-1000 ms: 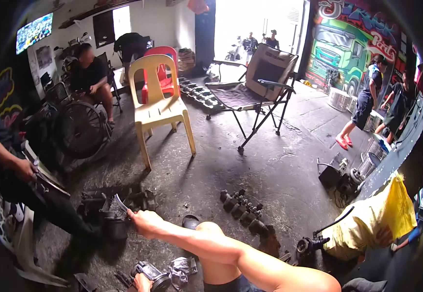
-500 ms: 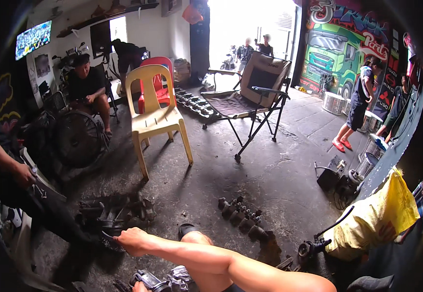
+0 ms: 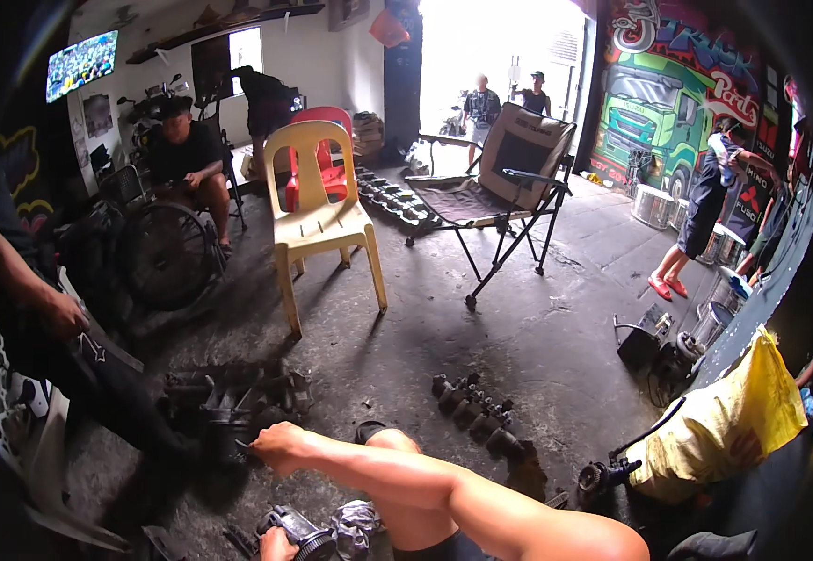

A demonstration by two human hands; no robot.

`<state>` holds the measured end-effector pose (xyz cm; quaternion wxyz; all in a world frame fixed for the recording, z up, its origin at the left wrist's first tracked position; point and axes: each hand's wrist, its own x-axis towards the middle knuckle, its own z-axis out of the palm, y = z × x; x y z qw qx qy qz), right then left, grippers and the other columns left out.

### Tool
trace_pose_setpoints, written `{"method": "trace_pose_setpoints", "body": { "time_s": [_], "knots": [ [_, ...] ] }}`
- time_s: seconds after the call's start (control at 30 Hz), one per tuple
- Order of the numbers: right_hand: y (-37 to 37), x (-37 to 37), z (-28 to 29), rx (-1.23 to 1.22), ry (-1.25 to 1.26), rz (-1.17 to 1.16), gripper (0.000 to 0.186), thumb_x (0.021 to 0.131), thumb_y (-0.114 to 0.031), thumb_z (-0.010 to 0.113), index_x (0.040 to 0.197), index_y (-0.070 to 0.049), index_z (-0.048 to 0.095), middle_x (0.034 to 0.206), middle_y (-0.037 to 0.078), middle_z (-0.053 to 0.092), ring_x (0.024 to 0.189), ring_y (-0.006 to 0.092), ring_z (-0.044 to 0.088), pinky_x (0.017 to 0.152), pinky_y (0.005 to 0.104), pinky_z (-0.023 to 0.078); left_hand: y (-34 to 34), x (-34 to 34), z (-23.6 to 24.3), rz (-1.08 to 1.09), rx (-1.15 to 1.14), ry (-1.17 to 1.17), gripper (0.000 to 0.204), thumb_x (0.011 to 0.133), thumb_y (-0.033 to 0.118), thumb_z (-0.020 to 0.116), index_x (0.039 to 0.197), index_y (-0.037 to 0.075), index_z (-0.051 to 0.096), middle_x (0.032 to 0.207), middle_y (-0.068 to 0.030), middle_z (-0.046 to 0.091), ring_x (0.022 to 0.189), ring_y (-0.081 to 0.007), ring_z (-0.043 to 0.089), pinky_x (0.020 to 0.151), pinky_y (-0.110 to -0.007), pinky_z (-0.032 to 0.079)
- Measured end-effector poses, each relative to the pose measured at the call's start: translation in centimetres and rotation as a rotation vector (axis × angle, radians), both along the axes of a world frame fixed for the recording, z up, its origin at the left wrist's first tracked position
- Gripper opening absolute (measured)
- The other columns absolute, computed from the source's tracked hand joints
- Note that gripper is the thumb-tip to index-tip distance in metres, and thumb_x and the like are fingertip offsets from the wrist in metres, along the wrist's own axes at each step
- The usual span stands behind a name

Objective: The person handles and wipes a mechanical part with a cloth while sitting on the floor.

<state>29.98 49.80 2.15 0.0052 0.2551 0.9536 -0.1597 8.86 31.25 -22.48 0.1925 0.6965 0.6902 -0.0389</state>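
Note:
My right arm stretches across to the left, and my right hand (image 3: 285,448) is closed. A thin dark piece pokes out past its knuckles, too small to make out. Just beyond lies a heap of dark, greasy metal parts (image 3: 229,402) on the floor. At the lower edge, my left hand (image 3: 278,545) has its fingers round a grey metal housing (image 3: 291,525) with a ridged round end. A crumpled pale rag (image 3: 358,525) lies right beside that housing, next to my bent leg.
A row of dark, lobed metal parts (image 3: 477,411) lies ahead. Beyond stand a yellow plastic chair (image 3: 327,234) and a folding chair (image 3: 509,178). A yellow sack (image 3: 706,430) leans at right. At left stands a person in dark clothes (image 3: 60,318); another sits near a wheel (image 3: 171,252).
The whole view has shifted slightly, so most things sit further right. More of my left hand and the housing shows. The person in red sandals now has an arm reaching toward the right wall.

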Motion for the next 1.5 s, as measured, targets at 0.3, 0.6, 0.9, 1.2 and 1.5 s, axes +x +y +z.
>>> {"method": "trace_pose_setpoints", "body": {
  "time_s": [0.3, 0.6, 0.9, 1.2, 1.5],
  "knots": [
    [1.6, -0.9, -3.0, -0.034, -0.037, 0.029, 0.019, 0.066, -0.008, 0.060, 0.083, -0.004, 0.067, 0.081, 0.016, 0.067, 0.080, 0.0331, 0.066, 0.058, 0.0430, 0.053, -0.6, 2.0, 3.5, 0.133, 0.098, -0.126, 0.033, 0.062, 0.018, 0.067, 0.089, 0.000, 0.065, 0.100, -0.0213, 0.063, 0.094, -0.0369, 0.061, 0.083, -0.044, 0.049],
    [-1.5, -2.3, -0.3, -0.056, -0.205, 0.054, 0.060, 0.073, -0.006, 0.049, 0.132, -0.020, 0.048, 0.090, 0.018, 0.066, 0.083, 0.0336, 0.064, 0.067, 0.0431, 0.051, -2.9, 2.0, -0.9, 0.236, 0.248, -0.152, 0.019, 0.075, 0.003, 0.052, 0.093, 0.000, 0.058, 0.100, -0.0210, 0.056, 0.090, -0.0416, 0.059, 0.079, -0.049, 0.050],
    [-1.6, -2.9, -1.0, -0.002, -0.152, 0.134, 0.056, 0.072, -0.006, 0.051, 0.124, -0.026, 0.054, 0.081, 0.016, 0.066, 0.076, 0.0345, 0.064, 0.061, 0.0437, 0.050, -2.8, -0.5, -1.3, 0.188, 0.102, -0.173, 0.025, 0.064, 0.003, 0.063, 0.089, -0.001, 0.060, 0.099, -0.0204, 0.059, 0.092, -0.0405, 0.060, 0.078, -0.047, 0.051],
    [-1.2, -3.1, -1.4, 0.024, -0.168, 0.078, 0.038, 0.074, -0.005, 0.051, 0.110, -0.013, 0.062, 0.093, 0.016, 0.066, 0.087, 0.0324, 0.065, 0.068, 0.0422, 0.054, -2.0, -0.1, 0.3, 0.239, -0.074, -0.162, 0.044, 0.067, 0.009, 0.063, 0.108, 0.000, 0.053, 0.117, -0.0202, 0.054, 0.108, -0.0407, 0.053, 0.090, -0.045, 0.046],
    [-2.3, -3.2, -0.8, 0.034, -0.216, 0.095, 0.034, 0.075, -0.007, 0.054, 0.109, -0.014, 0.060, 0.089, 0.016, 0.067, 0.085, 0.0334, 0.066, 0.065, 0.0421, 0.054, -3.2, 1.7, 0.3, 0.384, 0.123, -0.186, 0.042, 0.070, 0.009, 0.065, 0.110, 0.007, 0.053, 0.109, -0.0161, 0.054, 0.098, -0.0402, 0.057, 0.082, -0.047, 0.049]
  ]
}}
